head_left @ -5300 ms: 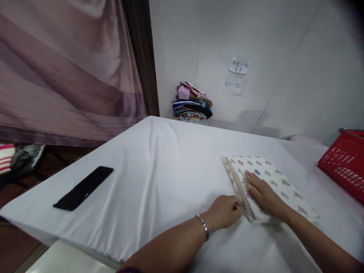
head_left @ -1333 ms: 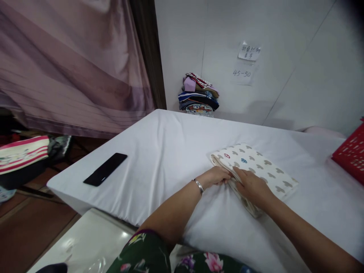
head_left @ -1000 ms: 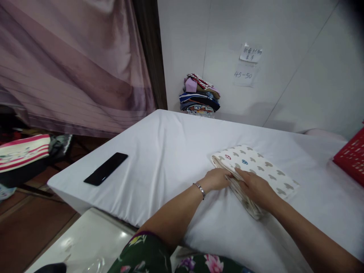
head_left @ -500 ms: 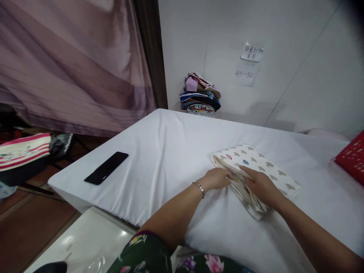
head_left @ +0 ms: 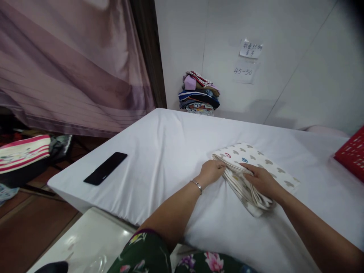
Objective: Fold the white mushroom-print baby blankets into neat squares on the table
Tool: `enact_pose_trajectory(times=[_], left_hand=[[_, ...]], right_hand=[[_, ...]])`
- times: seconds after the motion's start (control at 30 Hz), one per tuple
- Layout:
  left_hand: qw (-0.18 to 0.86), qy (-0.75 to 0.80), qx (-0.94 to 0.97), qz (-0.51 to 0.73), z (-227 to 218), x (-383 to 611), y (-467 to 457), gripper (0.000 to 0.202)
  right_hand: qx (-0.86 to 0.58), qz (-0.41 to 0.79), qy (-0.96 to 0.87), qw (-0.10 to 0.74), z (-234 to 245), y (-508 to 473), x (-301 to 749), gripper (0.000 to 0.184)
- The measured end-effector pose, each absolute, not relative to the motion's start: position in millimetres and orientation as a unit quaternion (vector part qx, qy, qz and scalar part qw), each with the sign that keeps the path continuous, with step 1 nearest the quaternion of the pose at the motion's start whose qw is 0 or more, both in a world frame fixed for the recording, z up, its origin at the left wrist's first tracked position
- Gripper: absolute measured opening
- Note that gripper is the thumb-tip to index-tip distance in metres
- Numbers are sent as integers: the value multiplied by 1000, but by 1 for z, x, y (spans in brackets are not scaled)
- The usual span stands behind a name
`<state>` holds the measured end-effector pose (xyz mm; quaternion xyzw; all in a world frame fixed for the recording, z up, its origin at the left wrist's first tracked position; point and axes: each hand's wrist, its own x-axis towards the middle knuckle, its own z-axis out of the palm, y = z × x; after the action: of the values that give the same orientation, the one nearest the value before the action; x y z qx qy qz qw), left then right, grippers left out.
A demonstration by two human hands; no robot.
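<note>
A folded white cloth [head_left: 257, 158] with grey shapes and small red and blue figures lies on the white-covered table [head_left: 148, 151], right of the middle. Its near edge shows several layers, loosely bunched and hanging toward me. My left hand [head_left: 212, 171], with a bracelet at the wrist, is closed in a pinch on the layers at the cloth's left end. My right hand [head_left: 264, 182] is shut on the near folded edge, thumb on top and fingers partly hidden among the layers.
A black phone [head_left: 106, 168] lies on the table's left side. A stack of folded clothes [head_left: 199, 94] stands behind the far edge by the wall. At the right edge is a red basket [head_left: 352, 153]. A pale glossy seat [head_left: 82, 242] is at the near left.
My left hand has slid slightly left and up along the cloth's edge. My right hand keeps its hold, and the folded layers between my hands have spread a little.
</note>
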<state>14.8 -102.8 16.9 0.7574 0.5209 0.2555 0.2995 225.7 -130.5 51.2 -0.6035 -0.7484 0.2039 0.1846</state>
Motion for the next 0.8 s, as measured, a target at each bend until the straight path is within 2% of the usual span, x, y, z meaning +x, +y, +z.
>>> enact_pose_trajectory(times=[0.1,0.23,0.8], left_hand=[[225,507,803,219,17,15,-105,26],[177,507,828,164,19,18,-105,29],[178,481,841,173,9,-2,-108,23]], right_hand=[[-599,206,-753,181,52,-131,225,43],[-604,196,-753,174,53,-133,224,44],[-591,183,-768,166,48,-129,225,44]])
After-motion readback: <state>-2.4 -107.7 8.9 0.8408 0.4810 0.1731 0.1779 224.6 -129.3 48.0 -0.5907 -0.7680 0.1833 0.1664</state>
